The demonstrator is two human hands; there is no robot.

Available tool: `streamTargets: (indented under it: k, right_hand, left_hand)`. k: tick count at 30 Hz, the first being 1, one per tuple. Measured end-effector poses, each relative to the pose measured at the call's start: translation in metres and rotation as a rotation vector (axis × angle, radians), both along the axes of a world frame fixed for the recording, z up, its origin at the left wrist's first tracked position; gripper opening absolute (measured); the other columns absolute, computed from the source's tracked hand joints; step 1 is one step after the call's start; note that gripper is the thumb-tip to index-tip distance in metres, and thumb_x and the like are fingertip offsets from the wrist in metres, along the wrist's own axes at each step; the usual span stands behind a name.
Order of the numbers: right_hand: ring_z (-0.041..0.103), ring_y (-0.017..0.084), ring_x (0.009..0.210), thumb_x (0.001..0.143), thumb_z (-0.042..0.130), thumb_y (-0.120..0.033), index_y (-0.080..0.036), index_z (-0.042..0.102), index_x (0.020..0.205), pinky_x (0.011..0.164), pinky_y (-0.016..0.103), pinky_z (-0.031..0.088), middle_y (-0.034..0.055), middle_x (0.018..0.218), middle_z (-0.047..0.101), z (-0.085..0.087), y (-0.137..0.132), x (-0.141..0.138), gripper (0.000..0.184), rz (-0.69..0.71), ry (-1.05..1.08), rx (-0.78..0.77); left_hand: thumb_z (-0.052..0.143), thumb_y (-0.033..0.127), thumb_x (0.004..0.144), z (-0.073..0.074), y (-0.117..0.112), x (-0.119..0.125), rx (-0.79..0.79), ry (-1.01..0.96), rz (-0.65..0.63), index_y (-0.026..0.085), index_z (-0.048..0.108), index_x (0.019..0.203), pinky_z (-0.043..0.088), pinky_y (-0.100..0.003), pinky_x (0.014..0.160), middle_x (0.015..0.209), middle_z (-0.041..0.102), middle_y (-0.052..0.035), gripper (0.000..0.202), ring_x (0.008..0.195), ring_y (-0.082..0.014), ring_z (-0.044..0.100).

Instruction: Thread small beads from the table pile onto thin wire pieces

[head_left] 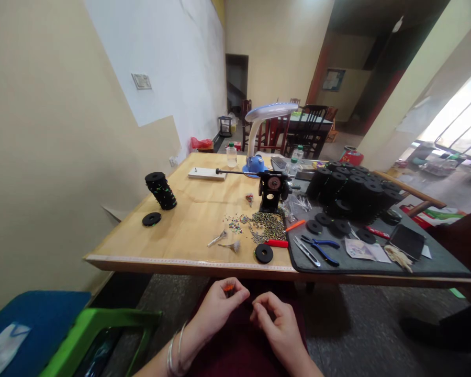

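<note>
My left hand point(220, 306) is curled over my lap below the table edge, its fingers closed on a small orange bit point(228, 287). Close to its right, my right hand point(277, 322) has its fingertips pinched together; what they hold is too small to make out. Both hands hover over dark red cloth point(239, 345) on my lap. On the wooden table point(188, 225) ahead lie a heap of small beads point(262, 225), a black disc point(264, 253) and a red tool point(277, 243).
A black winding machine point(272, 189) stands mid-table behind the beads. A stack of black discs point(161, 191) is at the left, many black spools point(349, 191) on a grey mat point(377, 262) at the right with blue pliers point(322, 246). A blue lamp point(259, 136) stands behind; a green stool point(98, 330) lower left.
</note>
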State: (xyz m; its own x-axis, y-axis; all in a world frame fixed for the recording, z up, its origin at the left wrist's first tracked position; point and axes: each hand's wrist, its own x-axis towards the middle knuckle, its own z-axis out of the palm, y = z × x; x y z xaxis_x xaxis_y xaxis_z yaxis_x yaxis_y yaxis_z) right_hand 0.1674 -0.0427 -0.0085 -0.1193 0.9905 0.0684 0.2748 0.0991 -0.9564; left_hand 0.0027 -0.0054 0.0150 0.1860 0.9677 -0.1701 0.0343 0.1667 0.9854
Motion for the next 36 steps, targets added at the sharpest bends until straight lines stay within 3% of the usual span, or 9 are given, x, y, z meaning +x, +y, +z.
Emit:
streamTargets:
  k: [5,9,11,14,17,22,26,30,36]
  right_hand:
    - [0.065,0.026,0.086,0.087,0.055,-0.037,-0.020,0.068,0.098,0.080,0.035,0.049,0.0114,0.093,0.073,0.013,0.009,0.015,0.024,-0.130,-0.023,0.061]
    - [0.065,0.024,0.082,0.085,0.057,-0.042,-0.020,0.063,0.107,0.059,0.029,0.052,0.0118,0.098,0.070,0.019,0.016,0.007,0.032,-0.019,0.156,-0.087]
    - [0.064,0.020,0.072,0.081,0.060,-0.047,-0.019,0.060,0.105,0.045,0.023,0.047,0.0096,0.093,0.069,0.018,0.018,-0.003,0.037,0.080,0.297,-0.223]
    - [0.054,0.011,0.047,0.077,0.063,-0.050,-0.016,0.058,0.094,0.041,0.019,0.041,0.0006,0.065,0.064,0.014,0.020,-0.013,0.039,0.142,0.349,-0.321]
    - [0.043,0.007,0.038,0.077,0.062,-0.049,-0.015,0.058,0.090,0.039,0.017,0.032,-0.0059,0.049,0.055,0.011,0.020,-0.015,0.036,0.130,0.268,-0.310]
    - [0.039,0.007,0.037,0.077,0.062,-0.046,-0.018,0.051,0.069,0.041,0.018,0.028,-0.0069,0.042,0.051,0.006,0.018,-0.012,0.031,0.102,0.240,-0.280]
    - [0.030,0.005,0.033,0.074,0.062,-0.054,-0.019,0.046,0.067,0.038,0.018,0.020,-0.0097,0.038,0.043,0.001,0.018,-0.009,0.039,0.039,0.337,-0.305]
    - [0.026,0.004,0.035,0.070,0.065,-0.058,-0.020,0.046,0.068,0.038,0.018,0.015,-0.0103,0.038,0.041,0.000,0.019,-0.004,0.043,-0.057,0.433,-0.328]
    - [0.023,0.004,0.034,0.068,0.068,-0.060,-0.020,0.044,0.070,0.036,0.017,0.011,-0.0108,0.037,0.041,-0.010,0.020,-0.002,0.046,-0.086,0.542,-0.364]
  left_hand:
    - [0.067,0.036,0.070,0.003,0.000,-0.002,0.064,0.110,-0.023,0.016,0.058,0.059,0.040,-0.023,0.061,0.057,0.058,0.0015,0.024,0.059,-0.0137,0.050]
    - [0.063,0.033,0.073,0.008,-0.001,0.001,0.149,0.182,-0.040,0.016,0.061,0.060,0.041,-0.023,0.060,0.058,0.061,-0.0002,0.023,0.059,-0.0146,0.052]
    - [0.061,0.031,0.075,0.010,-0.002,0.002,0.202,0.222,-0.038,0.016,0.062,0.060,0.041,-0.023,0.059,0.059,0.063,-0.0010,0.022,0.059,-0.0147,0.054]
    - [0.060,0.029,0.076,0.012,-0.003,0.000,0.281,0.305,-0.030,0.016,0.063,0.061,0.040,-0.023,0.057,0.058,0.063,-0.0015,0.021,0.057,-0.0147,0.054]
    - [0.059,0.029,0.078,0.010,-0.004,-0.003,0.318,0.357,-0.059,0.016,0.065,0.063,0.040,-0.023,0.058,0.061,0.064,-0.0023,0.021,0.058,-0.0150,0.055]
    - [0.058,0.030,0.080,0.012,-0.001,-0.010,0.358,0.384,-0.090,0.017,0.065,0.065,0.041,-0.024,0.058,0.063,0.066,-0.0025,0.021,0.060,-0.0159,0.057]
    - [0.055,0.031,0.082,0.018,0.014,-0.028,0.463,0.487,-0.022,0.019,0.064,0.069,0.043,-0.026,0.062,0.066,0.066,-0.0030,0.020,0.062,-0.0174,0.058]
    - [0.055,0.031,0.080,0.016,0.041,-0.061,0.549,0.767,0.135,0.020,0.063,0.092,0.046,-0.031,0.066,0.076,0.066,-0.0047,0.018,0.069,-0.0215,0.061]
    - [0.045,0.019,0.082,0.011,0.082,-0.102,0.486,1.214,0.153,0.014,0.057,0.107,0.047,-0.036,0.082,0.103,0.065,-0.0140,0.028,0.094,-0.0255,0.062]
